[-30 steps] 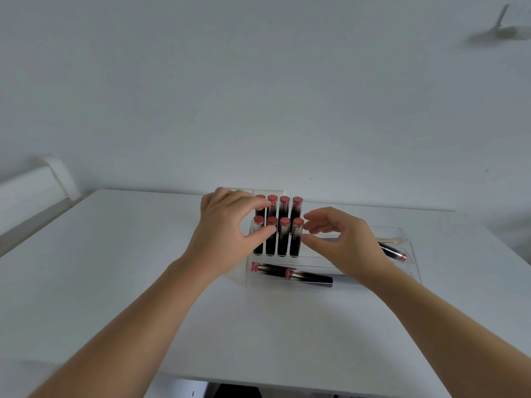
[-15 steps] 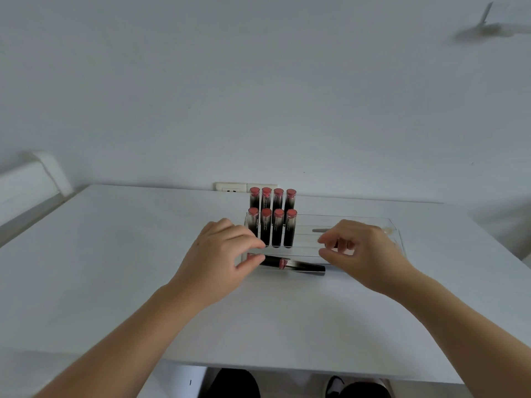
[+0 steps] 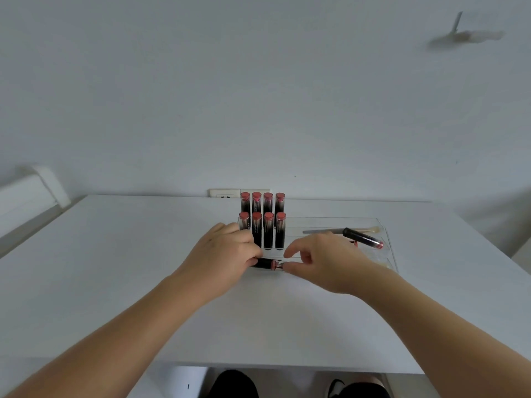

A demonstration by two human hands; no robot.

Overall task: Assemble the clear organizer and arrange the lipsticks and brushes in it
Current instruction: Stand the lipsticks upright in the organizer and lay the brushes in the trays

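Eight lipsticks (image 3: 262, 222) are standing upright in two stepped rows of four at the left end of the clear organizer (image 3: 385, 239), pink caps up — probably so each shade is showing at a glance. I am reaching both arms forward over the white table (image 3: 115, 254). My left hand (image 3: 227, 254) is curling around the dark end of a lipstick lying on its side (image 3: 268, 264) along the organizer's front edge, fingers closing on it. My right hand (image 3: 324, 259) is meeting it from the other side, thumb and forefinger pinching toward the pink cap end; whether they are quite touching I cannot tell. So this lipstick is lying between my two hands, just in front of the upright rows. I am judging that I am steadying it at both ends to seat it straight in the front trough.

To the right, in the long open compartments, another lipstick (image 3: 363, 238) is resting at a slant, and a slim pale-tipped brush (image 3: 339, 230) is lying lengthwise behind it, both apart from my hands.
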